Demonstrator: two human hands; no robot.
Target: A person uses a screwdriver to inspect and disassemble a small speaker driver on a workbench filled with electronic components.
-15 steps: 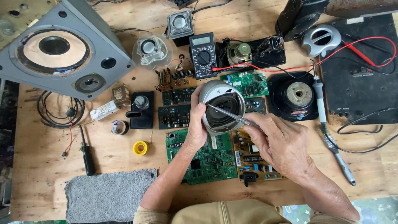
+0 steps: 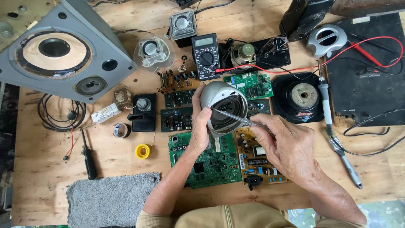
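Observation:
My left hand [image 2: 199, 126] grips a small round grey speaker housing [image 2: 221, 105] from its left side, with the dark speaker cone facing up. My right hand [image 2: 287, 145] holds a thin screwdriver [image 2: 236, 118] whose tip rests on the housing's front rim near my left thumb. Both hands hover above a green circuit board [image 2: 211, 162] and a yellow-brown power board [image 2: 259, 158] lying on the wooden table [image 2: 42, 173].
A large grey speaker cabinet [image 2: 63, 50] lies at the back left. A multimeter [image 2: 206, 57] with red leads, loose speaker drivers [image 2: 303, 96], small boards, a soldering iron [image 2: 327, 105], tape rolls [image 2: 142, 150], a black screwdriver [image 2: 88, 158] and a grey cloth [image 2: 112, 202] surround the hands.
The screwdriver tip has shifted slightly along the housing's rim. Both hands hold about the same place.

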